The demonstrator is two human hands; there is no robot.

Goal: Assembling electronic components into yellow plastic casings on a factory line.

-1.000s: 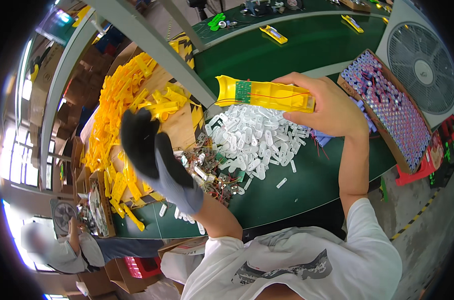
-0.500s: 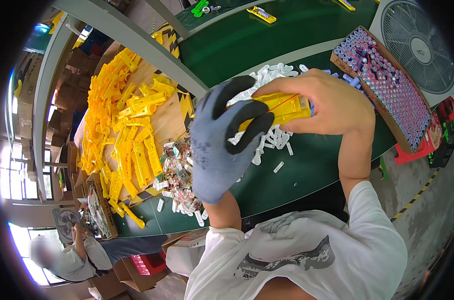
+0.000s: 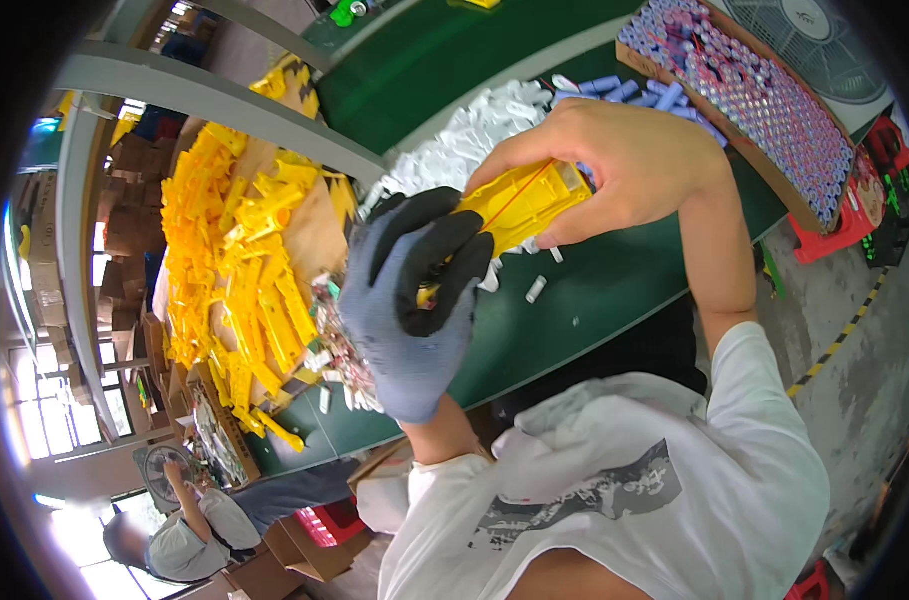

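Note:
Between my two hands is a yellow plastic housing [image 3: 530, 205], tilted, with a thin red wire running across its ribbed face. My left hand [image 3: 414, 290], in a grey-blue glove with black fingertips, is closed round its left end. The bare right hand [image 3: 629, 170] grips the other end, thumb below and fingers above. A bit of blue-violet shows beside the housing near my right palm; most of it is hidden. Beyond my hands lies a heap of small white plastic pieces [image 3: 474, 130]. Loose blue-violet cylindrical cells [image 3: 664, 97] lie past my right hand.
A large pile of yellow housings [image 3: 259, 290] lies on the left, beside tangled wired parts [image 3: 344, 345]. Far right stand a cardboard box of cells [image 3: 749, 110] and a fan [image 3: 809, 40]. A grey metal post [image 3: 214, 100] crosses the upper left. Another person [image 3: 189, 535] sits lower left.
The view has shifted. Both hands still hold the yellow housing, which is now turned more steeply, its right end raised, with more of its ribbed face showing.

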